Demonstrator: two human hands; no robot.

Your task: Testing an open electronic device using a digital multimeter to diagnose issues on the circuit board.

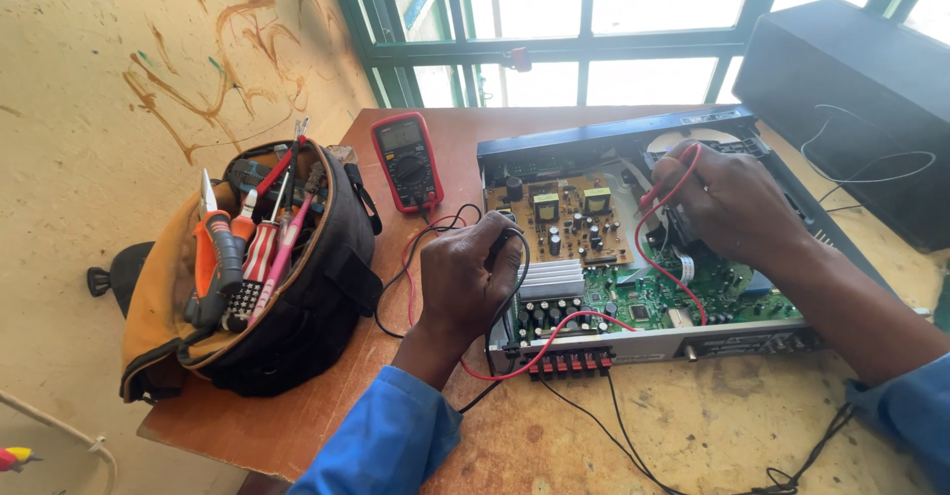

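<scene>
My left hand (473, 272) grips a black test probe (503, 245) at the opened amplifier chassis (633, 247), touching its left edge. My right hand (730, 203) pinches the red test probe (657, 194) over the green board. Red multimeter (406, 161) sits behind; tool bag (262, 277) left.

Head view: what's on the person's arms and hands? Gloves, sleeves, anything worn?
Both hands are bare: no gloves on the left hand or the right hand, and no rings or watch show. Each arm wears a plain blue long sleeve, ending short of the wrist.
</scene>
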